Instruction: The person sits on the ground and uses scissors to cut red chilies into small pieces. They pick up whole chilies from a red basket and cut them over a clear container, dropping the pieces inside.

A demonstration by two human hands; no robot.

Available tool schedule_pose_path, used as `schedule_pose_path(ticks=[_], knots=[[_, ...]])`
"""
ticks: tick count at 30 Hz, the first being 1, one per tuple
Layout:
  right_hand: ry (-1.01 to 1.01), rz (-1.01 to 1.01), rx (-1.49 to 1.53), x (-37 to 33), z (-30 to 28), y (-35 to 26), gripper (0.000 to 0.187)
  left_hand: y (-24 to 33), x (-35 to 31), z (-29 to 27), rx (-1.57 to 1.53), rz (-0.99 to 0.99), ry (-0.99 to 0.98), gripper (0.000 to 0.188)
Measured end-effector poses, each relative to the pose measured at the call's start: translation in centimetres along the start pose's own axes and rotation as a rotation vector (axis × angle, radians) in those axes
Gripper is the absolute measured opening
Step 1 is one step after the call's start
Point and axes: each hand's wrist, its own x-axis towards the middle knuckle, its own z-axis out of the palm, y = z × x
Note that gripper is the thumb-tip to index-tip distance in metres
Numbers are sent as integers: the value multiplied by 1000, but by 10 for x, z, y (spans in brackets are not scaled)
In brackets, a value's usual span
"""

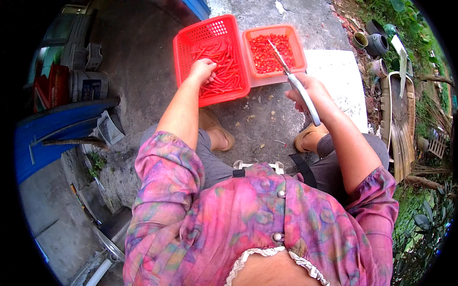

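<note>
Long red chili peppers (223, 66) fill much of a red slotted plastic basket (180, 61). My left hand (202, 71) reaches into that basket, its fingers curled closed among the chilies; whatever they pinch is hidden. In my right hand (310, 93) is a pair of scissors (302, 88) with pale grey-white handles. The scissor blades point up and left over a smaller, pinkish-red basket (298, 38), which holds chopped red chili pieces (267, 55). Both baskets stand side by side in front of my feet.
Beneath the right basket lies a white board (346, 86) on concrete ground. Pots (377, 44) and a long weathered trough-like object (400, 114) stand by plants at the right. At the left are a white bucket (95, 86), red crates (58, 85) and a blue panel (57, 128).
</note>
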Motion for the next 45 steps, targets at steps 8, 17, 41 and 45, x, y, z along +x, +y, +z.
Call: schedule_pose_path(ticks=[8, 17, 41, 45], knots=[[-39, 3, -46, 2, 5, 1, 26, -4, -2, 11, 140, -11, -88, 17], [-43, -22, -80, 1, 4, -2, 20, -21, 7, -9, 375, 5, 334, 13], [-57, -60, -213, -2, 0, -8, 30, 2, -20, 27, 606, 351, -52, 22], [48, -215, -254, 0, 1, 4, 29, 19, -38, 36, 722, 319, 59, 23]])
